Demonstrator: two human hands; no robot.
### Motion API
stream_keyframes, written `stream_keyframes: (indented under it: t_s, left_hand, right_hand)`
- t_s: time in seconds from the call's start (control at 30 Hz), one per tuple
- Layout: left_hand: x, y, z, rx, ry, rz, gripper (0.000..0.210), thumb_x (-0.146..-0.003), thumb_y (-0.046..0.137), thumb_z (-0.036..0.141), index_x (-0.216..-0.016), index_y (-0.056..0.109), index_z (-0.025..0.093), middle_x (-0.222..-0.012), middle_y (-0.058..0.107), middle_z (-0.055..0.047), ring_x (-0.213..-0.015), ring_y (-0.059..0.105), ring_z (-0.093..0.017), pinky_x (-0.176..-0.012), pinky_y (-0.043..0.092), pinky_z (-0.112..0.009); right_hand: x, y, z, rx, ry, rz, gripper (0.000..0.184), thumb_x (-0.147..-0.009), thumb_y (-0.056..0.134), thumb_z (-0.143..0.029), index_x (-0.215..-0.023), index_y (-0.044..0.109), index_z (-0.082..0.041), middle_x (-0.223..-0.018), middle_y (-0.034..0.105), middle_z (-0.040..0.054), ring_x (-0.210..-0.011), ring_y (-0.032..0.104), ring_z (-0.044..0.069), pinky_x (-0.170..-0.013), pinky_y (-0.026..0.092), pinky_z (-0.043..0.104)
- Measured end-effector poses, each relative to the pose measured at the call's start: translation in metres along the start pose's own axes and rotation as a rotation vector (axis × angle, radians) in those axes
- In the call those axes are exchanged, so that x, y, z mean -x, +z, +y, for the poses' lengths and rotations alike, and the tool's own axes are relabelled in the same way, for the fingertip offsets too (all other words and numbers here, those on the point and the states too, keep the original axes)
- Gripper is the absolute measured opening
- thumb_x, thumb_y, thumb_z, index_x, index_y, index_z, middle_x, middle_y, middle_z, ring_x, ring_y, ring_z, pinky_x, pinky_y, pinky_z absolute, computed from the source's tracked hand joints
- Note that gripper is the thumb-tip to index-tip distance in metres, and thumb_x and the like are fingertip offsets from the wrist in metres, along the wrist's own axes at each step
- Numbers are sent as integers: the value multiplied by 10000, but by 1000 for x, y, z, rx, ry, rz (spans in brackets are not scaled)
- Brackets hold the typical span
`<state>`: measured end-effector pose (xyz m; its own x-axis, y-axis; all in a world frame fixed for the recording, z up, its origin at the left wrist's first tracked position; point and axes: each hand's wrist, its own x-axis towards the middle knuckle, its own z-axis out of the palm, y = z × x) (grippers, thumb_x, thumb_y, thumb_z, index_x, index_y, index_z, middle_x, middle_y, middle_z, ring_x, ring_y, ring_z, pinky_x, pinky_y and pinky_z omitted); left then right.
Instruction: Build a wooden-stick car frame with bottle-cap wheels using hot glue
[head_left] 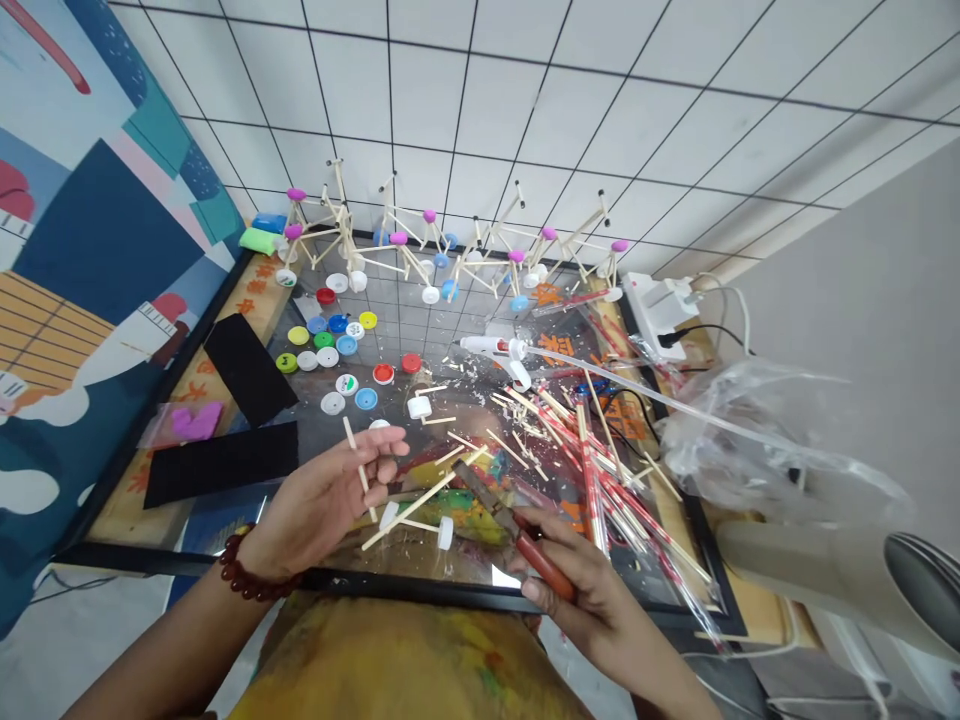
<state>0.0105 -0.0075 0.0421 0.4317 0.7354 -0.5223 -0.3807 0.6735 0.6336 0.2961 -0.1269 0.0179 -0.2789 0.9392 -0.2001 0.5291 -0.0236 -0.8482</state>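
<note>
My left hand (319, 505), wearing a dark red bead bracelet, holds a short pale wooden stick (362, 470) with loosely curled fingers. In my right hand (585, 590) are pliers (517, 535) with reddish-brown handles. Their jaws lie close to the end of a longer wooden stick (409, 512) on the glass tabletop; whether they touch it I cannot tell. That long stick crosses a small piece with a white cap (445, 533) at its end. Behind them sits another white cap (420, 407) with sticks joined to it.
Coloured bottle caps (346, 345) spread over the left side. A glue gun (499, 350) lies mid-table, its long glue stick running right. Wooden chopsticks in red wrappers (592, 480) pile at right. Stick figures (405, 250) line the wall. Black strips (221, 465) lie left; a power strip (660, 310) stands right.
</note>
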Motion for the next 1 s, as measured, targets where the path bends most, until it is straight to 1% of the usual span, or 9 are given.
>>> stream_keyframes:
  t_s: [0.1, 0.23, 0.37, 0.47, 0.53, 0.63, 0.8, 0.9, 1.0]
  left_hand:
    - [-1, 0, -11, -151, -67, -96, 297, -883, 616, 275, -1121, 696, 117, -1156, 642, -152, -902, 588, -166, -772, 492, -262]
    - [4, 2, -24, -355, -166, -290, 349, -909, 596, 379, -1170, 682, 163, -1122, 682, -146, -1008, 627, -231, -893, 492, -372]
    - [9, 12, -27, -488, -253, -363, 346, -912, 574, 434, -1055, 717, 153, -1096, 695, -133, -981, 638, -216, -897, 478, -351]
    - [9, 16, -32, -507, -216, -318, 364, -899, 578, 469, -883, 720, 134, -984, 709, -118, -915, 640, -204, -875, 470, -336]
    - [8, 15, -39, -486, -177, -295, 386, -902, 565, 485, -786, 677, 134, -807, 682, -83, -770, 617, -167, -772, 468, -301]
    - [5, 12, -48, -416, -119, -229, 347, -897, 576, 485, -854, 632, 145, -592, 489, 23, -536, 421, -87, -550, 343, -224]
    - [3, 12, -48, -294, -156, -153, 328, -879, 608, 487, -917, 583, 162, -628, 375, 57, -503, 198, -52, -471, 134, -207]
    - [2, 11, -34, -204, -113, -94, 369, -895, 566, 503, -986, 630, 151, -624, 348, 56, -499, 163, -56, -456, 139, -203]
    - [0, 6, -18, -77, 1, 10, 318, -900, 576, 434, -1022, 663, 152, -648, 367, 41, -508, 234, -58, -465, 241, -195]
  right_hand:
    - [2, 1, 0, 54, -58, -11, 208, -941, 549, -290, -1087, 686, -231, -1346, 567, 142, -1336, 481, 281, -1038, 473, 402]
    - [5, 4, 2, 121, -156, 20, 290, -934, 547, -224, -1214, 617, -244, -1357, 547, 141, -1322, 494, 254, -1040, 476, 377]
    - [4, 7, 0, 146, -179, -11, 313, -934, 541, -213, -1240, 592, -254, -1383, 519, 140, -1319, 496, 244, -1033, 483, 361]
    - [1, 9, -4, 129, -166, -44, 296, -940, 522, -211, -1225, 595, -247, -1392, 511, 139, -1302, 509, 239, -1036, 479, 363]
    - [-1, 10, -6, 110, -165, -57, 278, -940, 520, -215, -1204, 603, -241, -1372, 528, 135, -1290, 516, 238, -1034, 479, 364]
    - [-3, 10, -7, 79, -150, -55, 221, -938, 527, -228, -1132, 633, -217, -1302, 572, 136, -1264, 532, 234, -1024, 479, 356]
    - [-2, 10, -8, 27, -95, -54, 206, -940, 530, -246, -1100, 656, -213, -1278, 576, 129, -1278, 515, 226, -1038, 461, 354]
    - [3, 9, -7, 14, -82, -51, 234, -943, 532, -265, -1138, 656, -227, -1313, 548, 126, -1283, 508, 226, -1037, 460, 361]
    - [8, 6, -2, 21, -47, -38, 243, -944, 532, -277, -1144, 662, -232, -1340, 526, 130, -1271, 519, 240, -1029, 467, 372]
